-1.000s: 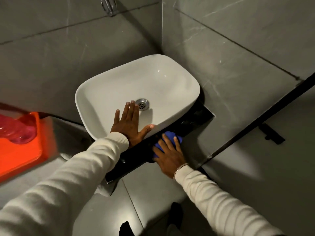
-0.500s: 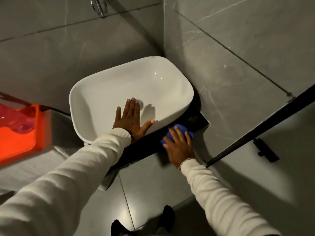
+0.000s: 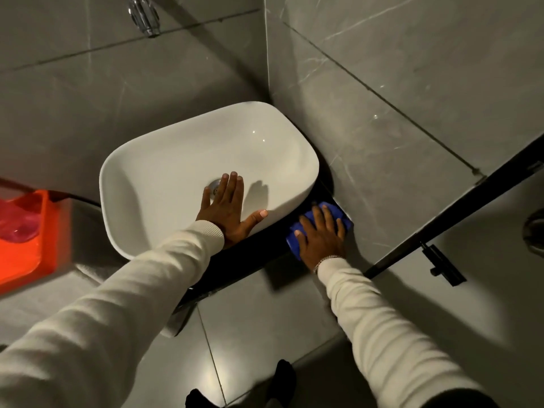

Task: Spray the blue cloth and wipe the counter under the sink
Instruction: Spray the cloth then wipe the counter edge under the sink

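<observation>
no text, label, brand, number or sign can be read on anything in view.

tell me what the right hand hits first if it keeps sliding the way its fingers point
Probably the grey wall tile at the counter's end: the right hand, flat on the blue cloth, points there. Depth is unclear.

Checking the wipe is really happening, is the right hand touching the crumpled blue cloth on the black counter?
Touching. The head view shows the right hand pressed flat on the crumpled blue cloth, fingers spread over it.
</observation>
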Demonstrator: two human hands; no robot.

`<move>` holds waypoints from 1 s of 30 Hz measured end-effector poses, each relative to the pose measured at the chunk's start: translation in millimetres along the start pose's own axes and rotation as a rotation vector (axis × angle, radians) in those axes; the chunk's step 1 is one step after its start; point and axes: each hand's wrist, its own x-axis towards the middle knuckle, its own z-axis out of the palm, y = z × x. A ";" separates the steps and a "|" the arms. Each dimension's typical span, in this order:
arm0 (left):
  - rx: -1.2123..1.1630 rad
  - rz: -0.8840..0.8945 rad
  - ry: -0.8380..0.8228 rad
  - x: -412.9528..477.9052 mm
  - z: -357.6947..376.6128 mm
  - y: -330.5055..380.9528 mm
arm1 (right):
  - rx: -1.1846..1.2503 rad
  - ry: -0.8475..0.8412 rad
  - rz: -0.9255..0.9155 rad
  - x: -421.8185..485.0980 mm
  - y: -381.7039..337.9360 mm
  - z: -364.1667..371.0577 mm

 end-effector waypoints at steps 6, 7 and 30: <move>-0.001 0.019 0.029 0.7 1.7 -2.0 | -0.129 -0.052 -0.078 -3.0 -2.5 -2.2; -0.003 0.019 0.031 0.5 1.8 -1.8 | -0.155 -0.087 -0.091 4.8 2.6 -6.0; -0.475 -0.080 0.294 -120.3 6.7 -204.3 | -0.136 -0.282 0.126 -118.5 -257.4 42.8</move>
